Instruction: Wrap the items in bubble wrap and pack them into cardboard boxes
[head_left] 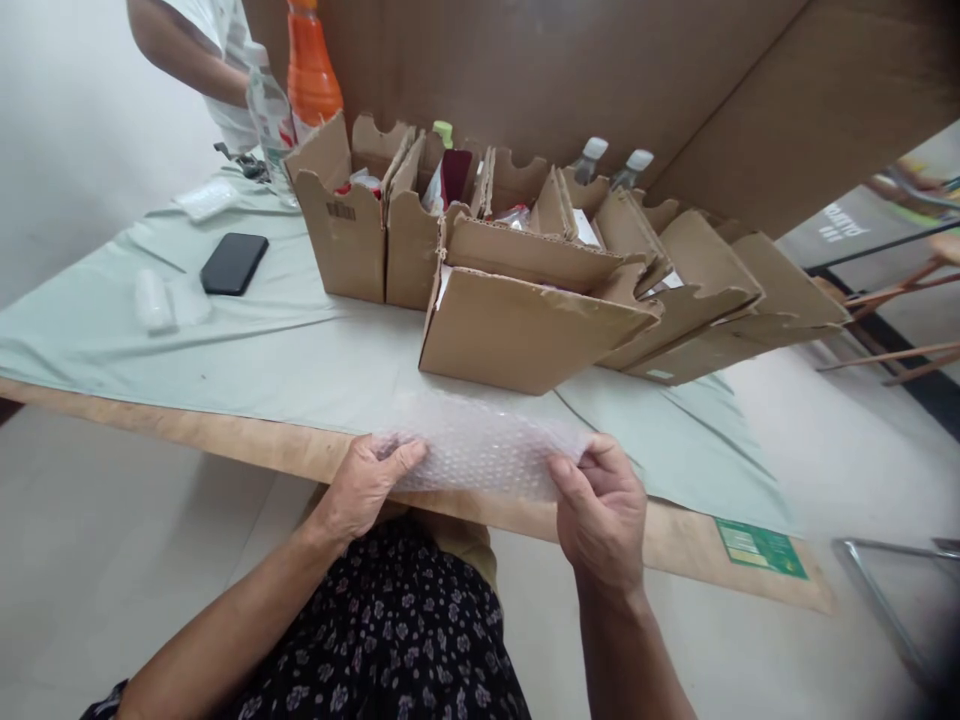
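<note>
At the table edge (285,448), left hand (366,485) and right hand (604,510) pinch bubble wrap (487,450). Uneven pulling — it could tear.

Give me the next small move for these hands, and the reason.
Probably lay the bubble wrap on the pale green cloth just beyond: the left hand and right hand hold it spread by opposite ends, and in this view it overlaps the table's wooden front edge.
</note>
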